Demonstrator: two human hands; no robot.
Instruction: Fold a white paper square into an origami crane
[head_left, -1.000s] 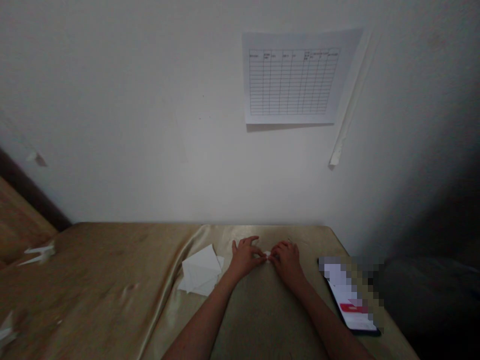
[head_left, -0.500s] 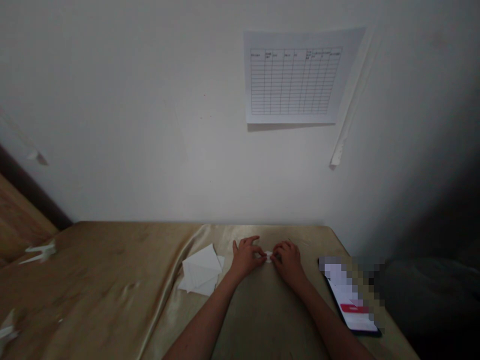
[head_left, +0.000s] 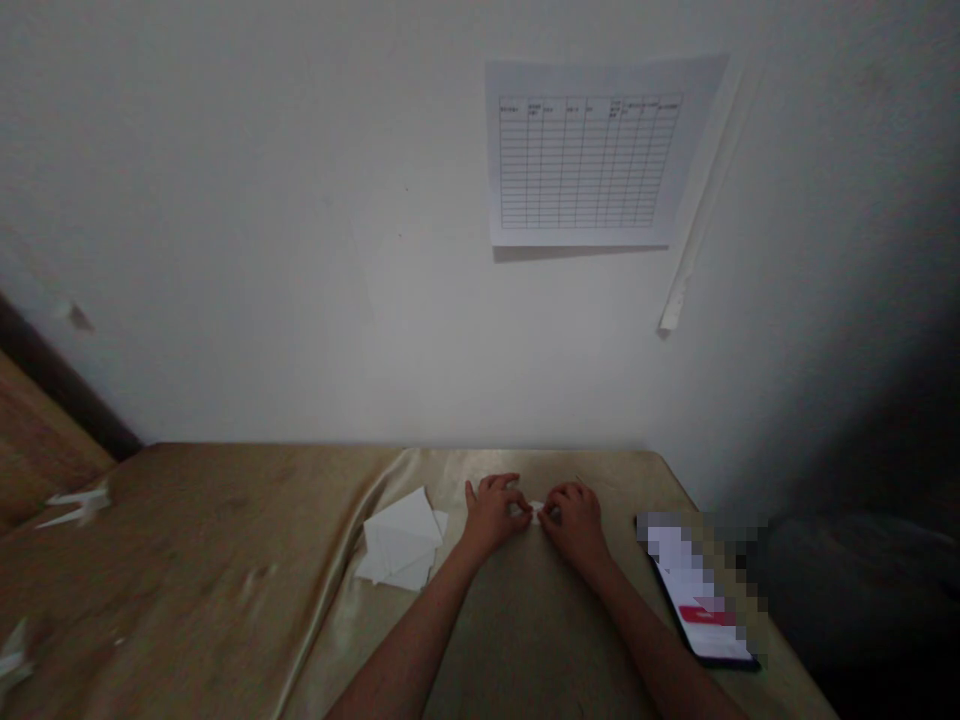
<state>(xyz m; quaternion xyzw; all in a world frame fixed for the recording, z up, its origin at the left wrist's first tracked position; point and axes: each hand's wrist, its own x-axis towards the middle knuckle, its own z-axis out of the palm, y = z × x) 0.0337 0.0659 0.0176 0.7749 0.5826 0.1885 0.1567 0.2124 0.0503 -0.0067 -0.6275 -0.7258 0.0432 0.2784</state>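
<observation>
A small piece of white paper (head_left: 537, 508) lies between my hands, low over the gold cloth; most of it is hidden by my fingers. My left hand (head_left: 495, 510) pinches its left side with thumb and forefinger, the other fingers raised and spread. From the right, my right hand (head_left: 574, 515) grips the paper between thumb and forefinger, with the remaining fingers curled. The two hands' fingertips are only a little apart. To the left of my left hand rests a loose stack of white paper sheets (head_left: 401, 540).
A satiny gold cloth (head_left: 225, 540) covers the table, with a long fold left of the stack. A phone (head_left: 705, 600), partly pixelated, lies at the right edge. White folded paper pieces (head_left: 79, 503) sit far left. A printed table sheet (head_left: 589, 160) hangs on the wall.
My fingertips have drawn slightly closer together over the small paper, so less of it shows. Both arms stay in nearly the same place.
</observation>
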